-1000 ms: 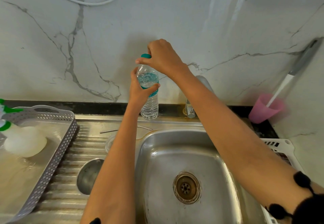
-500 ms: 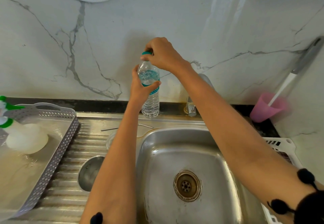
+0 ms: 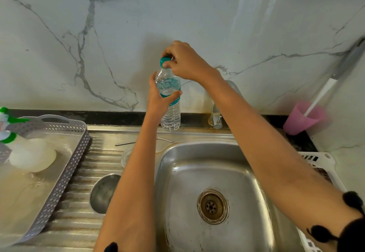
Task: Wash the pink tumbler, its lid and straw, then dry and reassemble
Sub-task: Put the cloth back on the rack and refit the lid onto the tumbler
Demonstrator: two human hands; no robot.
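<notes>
A clear water bottle (image 3: 171, 114) stands upright over the back ledge of the sink. My left hand (image 3: 158, 99) grips its upper body. My right hand (image 3: 187, 64) pinches its teal cap (image 3: 165, 61) from the right. On the ribbed drainboard lie a thin metal straw (image 3: 126, 143) and a clear round lid (image 3: 125, 156), both partly hidden by my left forearm. Nearer me on the drainboard a round steel-lined tumbler mouth (image 3: 102, 194) faces up; its outside is hidden.
The steel sink basin (image 3: 197, 172) with its drain lies in front, the tap (image 3: 216, 117) behind it. A pink cup (image 3: 302, 119) holding a long handle stands at the back right. A grey perforated tray (image 3: 59, 182) with a spray bottle (image 3: 29, 153) sits left; a white basket (image 3: 320, 159) right.
My right hand has shifted on the cap, so more of the teal cap shows now. The bottle and my left hand have stayed in about the same place.
</notes>
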